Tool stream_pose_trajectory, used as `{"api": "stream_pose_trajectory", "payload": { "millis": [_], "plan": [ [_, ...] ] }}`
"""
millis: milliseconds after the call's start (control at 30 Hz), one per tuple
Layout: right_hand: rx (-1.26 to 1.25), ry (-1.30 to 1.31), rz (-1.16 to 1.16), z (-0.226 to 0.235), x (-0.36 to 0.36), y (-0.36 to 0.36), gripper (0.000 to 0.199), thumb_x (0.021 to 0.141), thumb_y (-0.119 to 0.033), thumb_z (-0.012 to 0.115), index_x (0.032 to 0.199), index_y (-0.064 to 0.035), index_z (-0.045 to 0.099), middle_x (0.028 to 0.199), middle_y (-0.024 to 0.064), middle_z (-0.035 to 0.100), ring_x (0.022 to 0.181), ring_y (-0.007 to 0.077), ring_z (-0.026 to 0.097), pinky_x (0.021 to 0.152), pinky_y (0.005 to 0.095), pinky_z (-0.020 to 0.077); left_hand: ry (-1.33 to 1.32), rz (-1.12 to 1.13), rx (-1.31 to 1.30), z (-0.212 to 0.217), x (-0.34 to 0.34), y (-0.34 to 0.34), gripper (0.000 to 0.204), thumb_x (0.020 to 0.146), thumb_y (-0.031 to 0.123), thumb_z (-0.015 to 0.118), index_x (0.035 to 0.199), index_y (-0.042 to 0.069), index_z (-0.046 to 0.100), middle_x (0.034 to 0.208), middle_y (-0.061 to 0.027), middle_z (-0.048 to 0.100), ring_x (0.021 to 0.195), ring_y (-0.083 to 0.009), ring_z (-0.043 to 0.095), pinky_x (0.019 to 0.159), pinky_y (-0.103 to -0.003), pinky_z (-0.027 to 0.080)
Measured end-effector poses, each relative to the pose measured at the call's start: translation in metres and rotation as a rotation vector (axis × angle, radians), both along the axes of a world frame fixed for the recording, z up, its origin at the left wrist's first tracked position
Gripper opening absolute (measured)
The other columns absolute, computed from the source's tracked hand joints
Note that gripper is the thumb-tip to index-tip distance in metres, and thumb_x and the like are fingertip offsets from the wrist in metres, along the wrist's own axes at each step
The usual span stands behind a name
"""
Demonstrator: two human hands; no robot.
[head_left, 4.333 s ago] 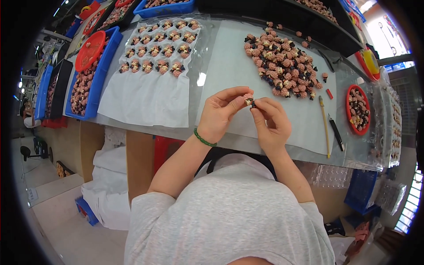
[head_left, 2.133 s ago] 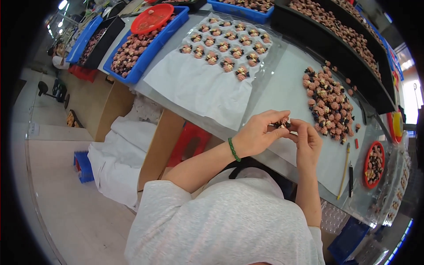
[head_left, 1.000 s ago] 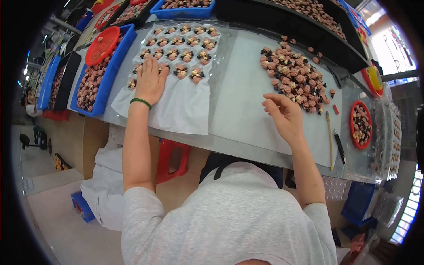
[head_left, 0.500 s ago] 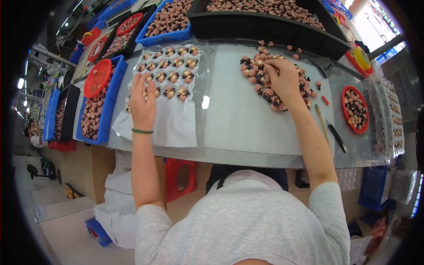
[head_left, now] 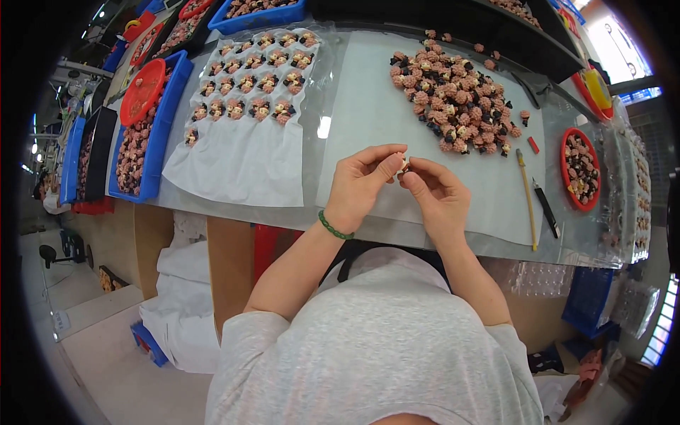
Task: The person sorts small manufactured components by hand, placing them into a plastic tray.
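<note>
Both hands meet in front of my chest over the white paper sheet (head_left: 354,92). My left hand (head_left: 360,183), below a green bead bracelet, pinches one small pink-haired figurine (head_left: 404,164) between thumb and fingertips. My right hand (head_left: 440,195) grips the same figurine from the other side; fingers cover most of it. Beyond the hands lies a heap of similar figurines (head_left: 460,99), pink with black and cream parts. To the left, rows of figurines (head_left: 246,83) sit in a tray lined with a white sheet (head_left: 241,170); the nearest row holds one at its left end.
Blue bins of figurines (head_left: 170,99) stand left, with a red tray (head_left: 143,92) on one. A black bin (head_left: 453,28) borders the far side. At right lie a yellow stick (head_left: 528,202), a black pen-shaped tool (head_left: 545,207), pliers (head_left: 525,90) and a red bowl (head_left: 581,170).
My right hand has come back from the heap and my left hand from the lined tray. They now hold a figurine together near my body. The view has tilted lower.
</note>
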State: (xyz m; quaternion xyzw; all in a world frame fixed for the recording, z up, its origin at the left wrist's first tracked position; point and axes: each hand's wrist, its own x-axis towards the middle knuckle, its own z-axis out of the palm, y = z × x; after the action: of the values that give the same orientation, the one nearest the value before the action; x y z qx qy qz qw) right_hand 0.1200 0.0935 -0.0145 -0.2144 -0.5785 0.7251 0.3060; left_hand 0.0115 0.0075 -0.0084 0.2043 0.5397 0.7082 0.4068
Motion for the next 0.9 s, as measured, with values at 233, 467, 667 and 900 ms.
{"api": "stream_pose_trajectory", "payload": {
  "millis": [233, 467, 667, 900],
  "plan": [
    [0.483, 0.093, -0.138, -0.003, -0.004, -0.001, 0.023, 0.075, 0.006, 0.062, 0.097, 0.0019, 0.058, 0.092, 0.011, 0.06, 0.084, 0.0166, 0.059, 0.072, 0.0266, 0.0499, -0.356, -0.013, 0.158, -0.002, 0.004, 0.001, 0.025, 0.087, 0.012, 0.051, 0.109, -0.001, 0.055, 0.097, -0.0061, 0.06, 0.083, -0.0095, 0.054, 0.073, -0.022, 0.044],
    [0.906, -0.008, 0.141, 0.019, -0.02, 0.027, 0.02, 0.067, 0.0, 0.068, 0.085, -0.0018, 0.062, 0.087, 0.0097, 0.06, 0.078, 0.0255, 0.059, 0.066, 0.0308, 0.0481, -0.366, 0.055, 0.089, -0.007, -0.006, -0.009, 0.026, 0.09, 0.016, 0.046, 0.111, -0.001, 0.052, 0.095, -0.0062, 0.057, 0.089, -0.0132, 0.055, 0.078, -0.026, 0.045],
    [1.403, -0.397, -0.306, 0.029, -0.065, 0.077, 0.02, 0.067, -0.006, 0.066, 0.087, -0.0058, 0.063, 0.086, 0.006, 0.06, 0.084, 0.0256, 0.053, 0.077, 0.0369, 0.041, -0.412, 0.095, 0.039, 0.012, -0.008, -0.003, 0.022, 0.089, 0.015, 0.047, 0.105, 0.002, 0.053, 0.084, -0.003, 0.055, 0.076, -0.011, 0.053, 0.067, -0.023, 0.044],
    [0.796, -0.276, 0.163, 0.03, -0.04, 0.061, 0.023, 0.075, -0.009, 0.064, 0.097, -0.004, 0.058, 0.087, 0.0059, 0.061, 0.081, 0.0185, 0.055, 0.075, 0.0301, 0.0438, -0.182, 0.082, -0.056, 0.007, -0.023, -0.008, 0.025, 0.089, 0.021, 0.049, 0.102, 0.001, 0.057, 0.07, 0.0026, 0.049, 0.063, -0.0057, 0.044, 0.055, -0.019, 0.036]
  ]
}}
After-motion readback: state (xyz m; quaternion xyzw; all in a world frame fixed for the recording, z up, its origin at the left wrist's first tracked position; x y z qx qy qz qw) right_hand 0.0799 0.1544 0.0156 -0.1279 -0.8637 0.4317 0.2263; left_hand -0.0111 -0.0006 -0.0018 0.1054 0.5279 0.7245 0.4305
